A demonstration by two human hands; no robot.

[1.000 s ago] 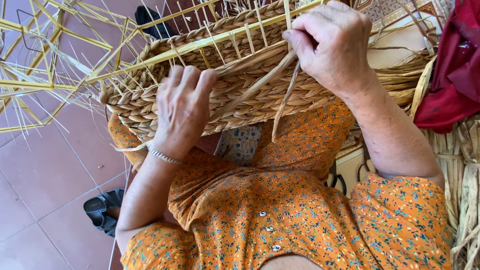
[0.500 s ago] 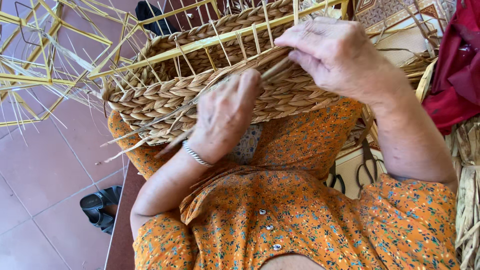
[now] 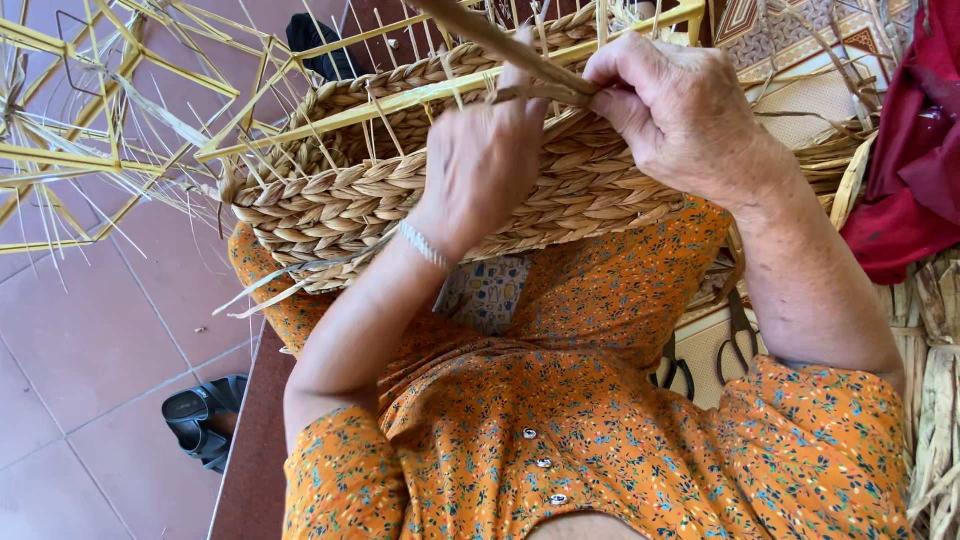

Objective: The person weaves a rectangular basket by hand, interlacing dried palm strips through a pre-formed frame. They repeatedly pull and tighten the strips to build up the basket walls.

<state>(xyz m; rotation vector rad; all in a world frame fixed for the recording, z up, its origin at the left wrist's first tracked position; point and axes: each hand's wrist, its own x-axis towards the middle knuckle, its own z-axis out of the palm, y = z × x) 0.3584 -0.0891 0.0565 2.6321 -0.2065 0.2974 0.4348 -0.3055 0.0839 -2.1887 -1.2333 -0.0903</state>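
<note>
**Braiding at the basket rim**

While resting on the lap, the half-woven basket [image 3: 400, 195] is showing thick braided tan rope coils over thin yellow ribs. Right hand [image 3: 680, 110] is pinching a flat dried straw strand [image 3: 500, 45], fingers closed tight. Left hand [image 3: 480, 160] is pressing against the upper rim, fingers curled onto the same strand.

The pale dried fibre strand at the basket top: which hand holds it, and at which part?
The right hand pinches the pale dried fibre strand near its lower end, above the woven basket.
</note>
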